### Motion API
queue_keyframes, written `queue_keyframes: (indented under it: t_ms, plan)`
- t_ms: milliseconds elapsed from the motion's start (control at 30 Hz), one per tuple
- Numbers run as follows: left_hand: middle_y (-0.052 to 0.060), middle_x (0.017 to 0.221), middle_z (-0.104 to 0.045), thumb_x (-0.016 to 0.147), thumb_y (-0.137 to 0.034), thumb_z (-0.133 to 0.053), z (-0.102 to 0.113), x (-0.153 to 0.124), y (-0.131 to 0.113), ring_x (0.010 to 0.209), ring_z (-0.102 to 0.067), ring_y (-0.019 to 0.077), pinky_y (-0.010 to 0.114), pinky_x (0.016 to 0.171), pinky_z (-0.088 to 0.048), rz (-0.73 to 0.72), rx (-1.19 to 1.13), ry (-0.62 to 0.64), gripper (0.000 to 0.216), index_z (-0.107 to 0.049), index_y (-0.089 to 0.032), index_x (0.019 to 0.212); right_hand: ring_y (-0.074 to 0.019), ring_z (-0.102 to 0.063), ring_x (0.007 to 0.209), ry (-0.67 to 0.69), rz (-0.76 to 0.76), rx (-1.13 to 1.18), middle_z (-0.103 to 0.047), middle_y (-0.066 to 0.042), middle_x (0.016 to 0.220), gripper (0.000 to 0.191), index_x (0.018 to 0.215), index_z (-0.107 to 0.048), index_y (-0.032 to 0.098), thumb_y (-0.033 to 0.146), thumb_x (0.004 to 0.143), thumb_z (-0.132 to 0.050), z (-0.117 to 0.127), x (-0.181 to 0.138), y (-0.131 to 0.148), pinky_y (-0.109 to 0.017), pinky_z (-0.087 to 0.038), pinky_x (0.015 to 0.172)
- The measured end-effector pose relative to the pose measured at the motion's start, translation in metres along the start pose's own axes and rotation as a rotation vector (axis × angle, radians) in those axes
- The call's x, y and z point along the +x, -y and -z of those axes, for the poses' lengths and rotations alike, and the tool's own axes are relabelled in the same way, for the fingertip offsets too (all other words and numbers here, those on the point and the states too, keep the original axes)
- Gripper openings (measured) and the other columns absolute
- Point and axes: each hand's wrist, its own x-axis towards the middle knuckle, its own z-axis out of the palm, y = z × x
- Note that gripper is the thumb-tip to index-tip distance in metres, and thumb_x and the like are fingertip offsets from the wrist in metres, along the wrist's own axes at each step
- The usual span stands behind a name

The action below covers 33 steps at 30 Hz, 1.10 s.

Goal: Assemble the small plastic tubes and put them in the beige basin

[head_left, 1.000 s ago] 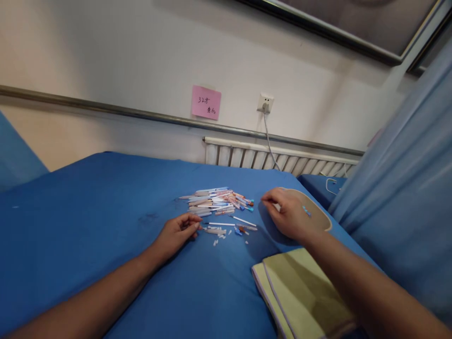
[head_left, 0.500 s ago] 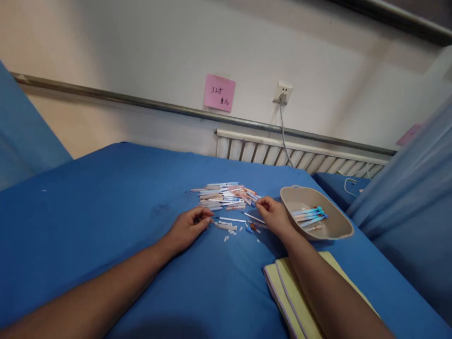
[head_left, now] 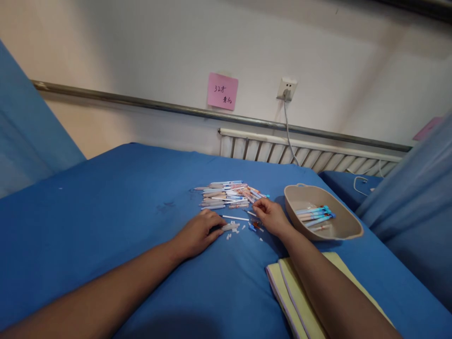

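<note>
A heap of pens and refills (head_left: 229, 194) lies on the blue sheet (head_left: 116, 207). My left hand (head_left: 199, 233) rests palm down just below the heap, fingers lying over a pale pen barrel (head_left: 230, 227). My right hand (head_left: 270, 215) sits at the heap's right edge, fingers pinched together on a small pen part I cannot make out. A beige bowl (head_left: 348, 225) to the right holds several blue pens (head_left: 314, 215). Small white bits and caps (head_left: 247, 230) lie scattered between my hands.
A yellow-green folded cloth (head_left: 293, 301) lies under my right forearm. A blue curtain (head_left: 413, 207) hangs at the right. A radiator (head_left: 300, 153), a wall socket with cable (head_left: 286, 89) and a pink note (head_left: 222, 91) are behind the bed.
My right hand came back from over the bowl to the heap's right edge. My left hand slid a little right onto the pale barrel. The camera view shifted right and down.
</note>
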Motion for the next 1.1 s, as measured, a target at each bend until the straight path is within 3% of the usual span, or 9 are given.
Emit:
queue_keyframes:
  t_ms: [167, 333, 567, 733, 833, 1100]
  plan:
    - [0.003, 0.092, -0.063, 0.089, -0.03, -0.048, -0.001, -0.001, 0.001, 0.091, -0.053, 0.0195, 0.031, 0.083, -0.039, -0.005, 0.011, -0.007, 0.018, -0.062, -0.023, 0.098, -0.0114, -0.054, 0.055, 0.113, 0.058, -0.001, -0.061, 0.002, 0.065, 0.012, 0.083, -0.06, 0.02, 0.026, 0.082, -0.05, -0.006, -0.004, 0.005, -0.021, -0.04, 0.054]
    - [0.004, 0.092, -0.063, 0.091, -0.031, -0.044, -0.003, -0.003, 0.004, 0.09, -0.054, 0.0194, 0.031, 0.082, -0.041, 0.037, -0.025, -0.041, 0.021, -0.062, -0.022, 0.098, -0.0136, -0.059, 0.068, 0.105, 0.143, -0.045, -0.065, 0.0, 0.077, 0.013, 0.089, -0.062, 0.02, 0.022, 0.08, -0.053, -0.005, -0.007, 0.014, -0.023, -0.044, 0.064]
    - [0.004, 0.095, -0.062, 0.091, -0.032, -0.04, 0.004, -0.002, 0.006, 0.095, -0.053, 0.0197, 0.033, 0.088, -0.04, 0.161, -0.099, -0.165, 0.025, -0.062, -0.022, 0.097, -0.0147, -0.059, 0.066, -0.09, -0.004, 0.036, -0.065, 0.0, 0.073, 0.016, 0.085, -0.064, 0.019, 0.028, 0.079, -0.051, 0.005, 0.001, 0.002, -0.025, -0.044, 0.063]
    - [0.002, 0.091, -0.063, 0.088, -0.032, -0.043, 0.006, -0.001, 0.006, 0.088, -0.057, 0.0189, 0.03, 0.082, -0.043, 0.299, -0.243, -0.196, 0.021, -0.06, -0.021, 0.093, -0.0155, -0.059, 0.064, -0.09, -0.077, 0.06, -0.065, 0.0, 0.07, 0.018, 0.085, -0.063, 0.019, 0.031, 0.078, -0.051, 0.006, 0.005, -0.004, -0.025, -0.044, 0.061]
    - [0.0, 0.085, -0.063, 0.087, -0.037, -0.041, 0.005, -0.002, 0.006, 0.08, -0.058, 0.0179, 0.028, 0.074, -0.044, 0.383, -0.313, -0.205, 0.025, -0.059, -0.021, 0.097, -0.0155, -0.06, 0.067, -0.056, -0.088, -0.005, -0.066, 0.0, 0.073, 0.015, 0.085, -0.063, 0.02, 0.028, 0.077, -0.052, 0.006, 0.004, -0.004, -0.025, -0.045, 0.064]
    - [0.001, 0.081, -0.062, 0.084, -0.039, -0.046, 0.0, -0.003, 0.012, 0.072, -0.055, 0.0163, 0.028, 0.067, -0.044, 0.423, -0.394, -0.284, 0.03, -0.059, -0.019, 0.101, -0.0143, -0.059, 0.065, 0.192, -0.072, -0.322, -0.067, -0.001, 0.074, 0.014, 0.087, -0.064, 0.019, 0.018, 0.075, -0.057, 0.015, 0.001, -0.006, -0.022, -0.039, 0.058]
